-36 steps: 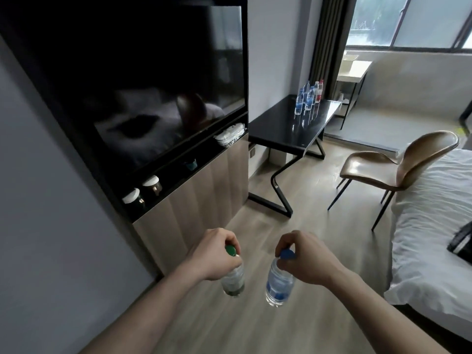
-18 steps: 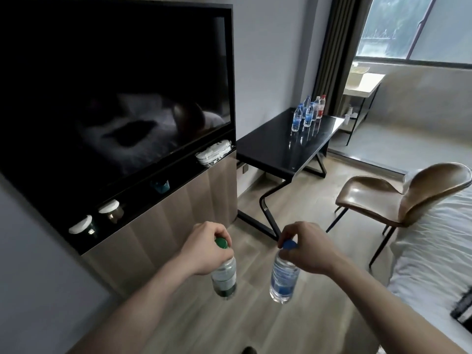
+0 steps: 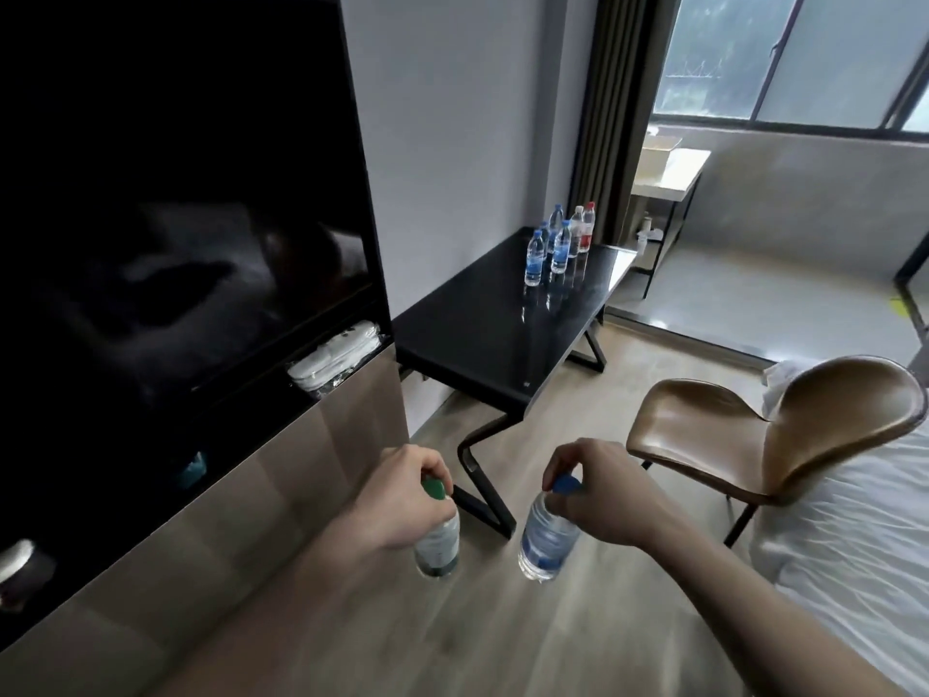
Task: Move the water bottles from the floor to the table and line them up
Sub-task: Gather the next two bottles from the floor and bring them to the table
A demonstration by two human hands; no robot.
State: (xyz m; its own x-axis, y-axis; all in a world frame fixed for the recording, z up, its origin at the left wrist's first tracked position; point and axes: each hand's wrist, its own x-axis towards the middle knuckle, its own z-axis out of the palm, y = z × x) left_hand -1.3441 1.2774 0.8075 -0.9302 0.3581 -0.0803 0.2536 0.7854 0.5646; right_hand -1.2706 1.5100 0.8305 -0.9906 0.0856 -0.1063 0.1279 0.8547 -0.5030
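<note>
My left hand (image 3: 402, 498) grips a green-capped water bottle (image 3: 438, 543) by its neck, and the bottle hangs upright above the floor. A blue-capped water bottle (image 3: 545, 538) hangs the same way from my right hand (image 3: 600, 498), which holds it at the cap. Ahead stands the black table (image 3: 482, 339). At its far end several water bottles (image 3: 555, 246) stand close together, most with blue caps, one with a red cap.
A TV cabinet with a dark screen (image 3: 176, 218) runs along the left wall. A brown chair (image 3: 784, 435) stands right of the table, with a white bed (image 3: 864, 545) beyond it. Wooden floor (image 3: 502, 626) lies open between cabinet and chair.
The view has moved forward: table and chair are nearer and larger. Both hands still carry their bottles at the same height in front of me.
</note>
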